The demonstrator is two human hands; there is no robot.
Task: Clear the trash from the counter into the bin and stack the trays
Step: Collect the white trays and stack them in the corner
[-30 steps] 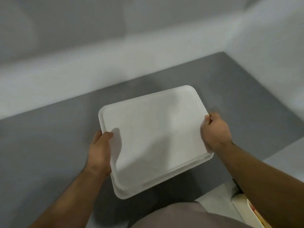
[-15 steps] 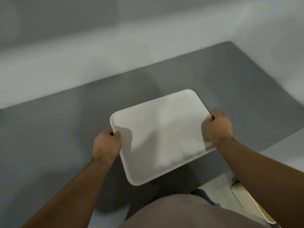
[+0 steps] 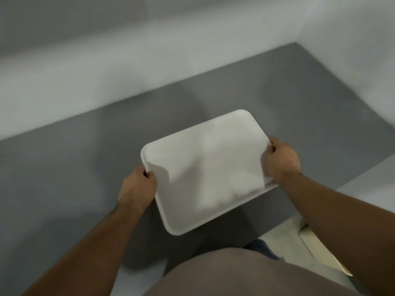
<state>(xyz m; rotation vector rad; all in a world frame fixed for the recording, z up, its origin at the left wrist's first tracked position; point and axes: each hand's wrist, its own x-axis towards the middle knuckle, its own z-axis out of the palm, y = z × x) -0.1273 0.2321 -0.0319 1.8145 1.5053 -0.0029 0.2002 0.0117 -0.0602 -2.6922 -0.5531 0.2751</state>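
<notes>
White tray [image 3: 205,171] is clamped at both short edges, left hand [image 3: 136,186] and right hand [image 3: 282,161] curled shut; carrying step, next needs a stack to set it on.

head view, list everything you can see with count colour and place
tray: 1, white, empty, held over the grey counter, centre of view
counter: 1, grey, spans the middle of the view below the walls
walls: 2, pale grey, behind and to the right of the counter
cream object: 1, partly hidden, low at right, cannot tell what it is
left hand: 1, gripping the tray's left rim
right hand: 1, gripping the tray's right rim
</notes>
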